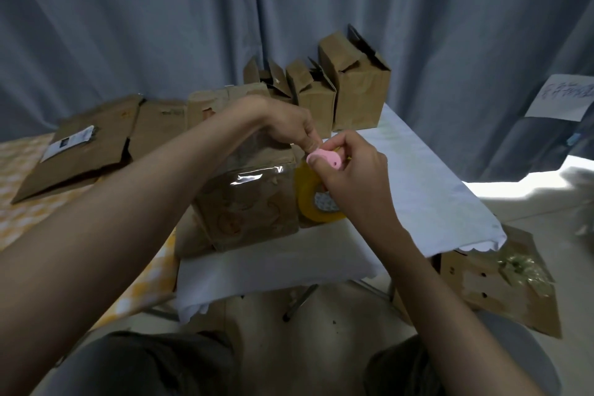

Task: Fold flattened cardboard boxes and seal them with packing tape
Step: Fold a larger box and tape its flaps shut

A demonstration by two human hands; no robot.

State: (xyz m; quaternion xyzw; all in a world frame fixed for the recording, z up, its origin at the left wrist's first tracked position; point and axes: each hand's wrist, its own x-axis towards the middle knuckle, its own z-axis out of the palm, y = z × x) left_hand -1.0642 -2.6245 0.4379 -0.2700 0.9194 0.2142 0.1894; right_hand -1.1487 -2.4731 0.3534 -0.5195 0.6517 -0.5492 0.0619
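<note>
Gripping a pink cutter [324, 159], right hand [353, 177] nears taped box [250, 199].

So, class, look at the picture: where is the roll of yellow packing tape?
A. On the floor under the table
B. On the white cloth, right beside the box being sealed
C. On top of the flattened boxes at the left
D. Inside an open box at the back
B: the tape roll leans on the white cloth at the right side of the box.

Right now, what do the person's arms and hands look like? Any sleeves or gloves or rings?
Both arms are bare all the way up the picture: no sleeves show. The left hand and the right hand wear no gloves, and I can see no rings, watch or bracelet on either wrist. No marks or cables show anywhere on them.
</note>
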